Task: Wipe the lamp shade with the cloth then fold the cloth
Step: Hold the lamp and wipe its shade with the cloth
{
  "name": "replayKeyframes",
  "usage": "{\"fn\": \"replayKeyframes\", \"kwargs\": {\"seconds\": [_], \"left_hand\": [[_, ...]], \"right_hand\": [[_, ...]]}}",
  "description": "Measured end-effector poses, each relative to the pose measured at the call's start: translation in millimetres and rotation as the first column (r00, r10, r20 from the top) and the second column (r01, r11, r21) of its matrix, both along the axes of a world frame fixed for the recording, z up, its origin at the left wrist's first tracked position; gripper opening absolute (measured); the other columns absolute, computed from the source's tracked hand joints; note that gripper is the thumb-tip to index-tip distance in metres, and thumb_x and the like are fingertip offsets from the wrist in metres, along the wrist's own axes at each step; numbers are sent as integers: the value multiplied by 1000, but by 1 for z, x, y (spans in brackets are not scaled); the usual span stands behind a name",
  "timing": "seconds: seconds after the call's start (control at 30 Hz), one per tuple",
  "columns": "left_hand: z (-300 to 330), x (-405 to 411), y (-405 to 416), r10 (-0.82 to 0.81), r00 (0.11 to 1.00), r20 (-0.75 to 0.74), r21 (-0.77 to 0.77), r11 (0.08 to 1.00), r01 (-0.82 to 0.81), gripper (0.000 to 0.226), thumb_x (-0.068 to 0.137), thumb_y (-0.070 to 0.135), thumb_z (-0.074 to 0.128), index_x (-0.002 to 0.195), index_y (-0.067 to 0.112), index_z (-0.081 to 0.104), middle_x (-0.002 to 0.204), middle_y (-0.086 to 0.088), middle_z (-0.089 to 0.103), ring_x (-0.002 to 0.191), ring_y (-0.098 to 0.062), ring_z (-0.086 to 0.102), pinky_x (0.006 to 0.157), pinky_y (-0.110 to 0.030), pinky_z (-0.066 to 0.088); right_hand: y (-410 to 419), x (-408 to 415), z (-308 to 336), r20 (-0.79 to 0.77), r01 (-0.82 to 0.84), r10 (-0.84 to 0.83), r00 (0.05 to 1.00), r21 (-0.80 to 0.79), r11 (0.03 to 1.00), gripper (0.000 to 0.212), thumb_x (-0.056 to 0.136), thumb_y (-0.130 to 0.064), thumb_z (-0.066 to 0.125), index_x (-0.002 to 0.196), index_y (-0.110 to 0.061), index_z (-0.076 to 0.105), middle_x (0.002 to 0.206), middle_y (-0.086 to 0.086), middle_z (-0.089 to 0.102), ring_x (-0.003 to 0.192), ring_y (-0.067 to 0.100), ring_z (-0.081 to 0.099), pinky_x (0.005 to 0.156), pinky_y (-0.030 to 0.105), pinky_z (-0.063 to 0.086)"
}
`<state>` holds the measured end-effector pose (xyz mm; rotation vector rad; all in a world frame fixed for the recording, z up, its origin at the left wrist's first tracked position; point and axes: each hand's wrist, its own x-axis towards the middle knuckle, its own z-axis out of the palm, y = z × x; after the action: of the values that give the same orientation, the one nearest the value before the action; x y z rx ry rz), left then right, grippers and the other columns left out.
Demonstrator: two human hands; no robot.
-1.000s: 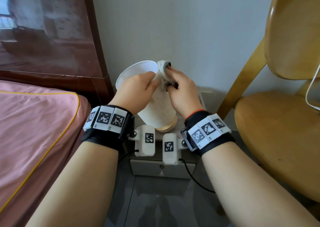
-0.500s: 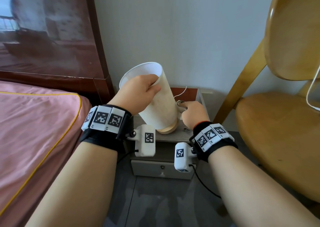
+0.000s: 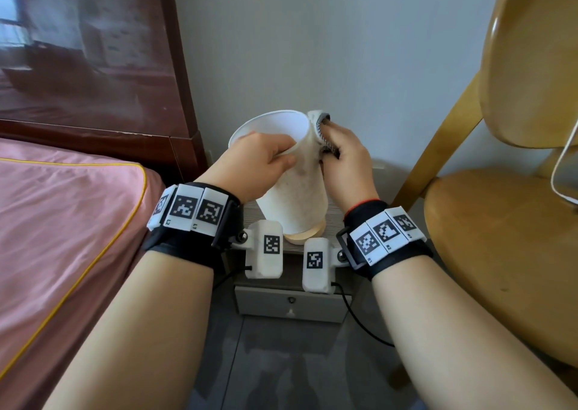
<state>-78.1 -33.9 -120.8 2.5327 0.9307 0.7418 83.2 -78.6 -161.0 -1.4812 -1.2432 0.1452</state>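
Note:
A white cylindrical lamp shade [image 3: 297,197] stands tilted to the left on a round wooden base [image 3: 305,236], on a small nightstand. My left hand [image 3: 253,162] grips the shade's upper rim, thumb over the edge. My right hand [image 3: 344,162] holds a small cloth [image 3: 320,122] with a grey patterned side, pressed against the right side of the shade near its top. Most of the cloth is hidden between my palm and the shade.
The nightstand [image 3: 291,308] has a grey drawer front facing me. A bed with a pink cover [image 3: 62,228] and dark wooden headboard [image 3: 93,65] lies to the left. A yellow wooden chair [image 3: 500,253] stands close on the right, a white cord hanging on it.
My right hand has risen with the cloth from the bottom of the shade, near the nightstand top, back up to the rim. My left hand has kept its grip on the shade.

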Motion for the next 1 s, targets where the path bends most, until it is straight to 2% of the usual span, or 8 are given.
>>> {"fn": "replayKeyframes", "kwargs": {"seconds": [0.1, 0.27, 0.47, 0.6, 0.67, 0.8, 0.9, 1.0], "left_hand": [[0, -2, 1, 13, 1000, -2, 7, 1000, -13, 23, 95, 22, 51, 91, 3, 62, 63, -6, 47, 60, -18, 41, 64, -33, 38], [-1, -4, 2, 27, 1000, -2, -35, 999, -27, 25, 96, 24, 49, 89, 2, 60, 67, -9, 49, 61, -20, 42, 60, -33, 37], [0, 0, -3, 27, 999, -37, -20, 999, -28, 24, 97, 26, 47, 93, 8, 62, 68, -7, 51, 63, -21, 45, 64, -37, 43], [1, -2, -3, 21, 999, -35, -31, 999, -22, 24, 97, 26, 47, 93, 6, 61, 66, -5, 48, 62, -20, 44, 63, -36, 42], [1, -3, -2, 19, 999, -35, -26, 999, -20, 25, 97, 26, 47, 94, 6, 61, 68, -7, 50, 63, -20, 45, 64, -37, 43], [1, 1, -4, -4, 999, -40, -18, 1000, 3, 20, 96, 27, 48, 95, 15, 64, 74, -12, 59, 69, -24, 52, 68, -36, 47], [1, 5, -8, -22, 998, -64, -1, 1000, 22, 18, 95, 28, 48, 94, 18, 63, 73, -8, 60, 73, -25, 53, 69, -34, 45], [1, 6, -9, -36, 996, -83, -2, 999, 36, 19, 95, 27, 48, 90, 14, 60, 72, -10, 59, 70, -24, 51, 69, -36, 46]], "right_hand": [[0, 3, -17, -50, -36, 29, 998, -145, 989, 48, 87, 7, 44, 126, -14, 62, 136, 6, 55, 127, 19, 49, 110, 36, 37], [-8, 15, -49, 110, 43, 5, 994, -429, 902, 51, 89, 3, 42, 133, -20, 56, 142, 4, 49, 129, 24, 46, 111, 38, 36], [-11, 33, -52, 315, 206, 88, 945, -783, 587, 50, 88, -2, 46, 135, -18, 53, 135, 13, 56, 116, 32, 56, 94, 36, 47], [-9, 32, -41, 228, 194, -67, 971, -597, 779, 51, 88, -2, 43, 134, -22, 54, 135, 6, 57, 120, 30, 55, 93, 34, 47], [-5, 30, -29, 91, 197, -175, 980, -387, 901, 46, 89, -3, 43, 128, -21, 59, 123, 5, 61, 109, 28, 59, 80, 30, 51], [-3, 21, -2, 79, 216, -224, 971, 106, 971, 44, 86, 2, 43, 123, -13, 60, 123, 10, 58, 117, 21, 52, 96, 18, 37], [-2, 11, 4, 45, 1, -8, 999, 146, 989, 47, 87, -3, 42, 126, -22, 60, 123, 0, 59, 114, 16, 55, 96, 21, 41], [-2, 10, -5, -258, -158, 157, 953, 18, 987, 47, 89, -3, 43, 111, -38, 65, 109, -8, 65, 99, 14, 62, 89, 35, 51]]}}
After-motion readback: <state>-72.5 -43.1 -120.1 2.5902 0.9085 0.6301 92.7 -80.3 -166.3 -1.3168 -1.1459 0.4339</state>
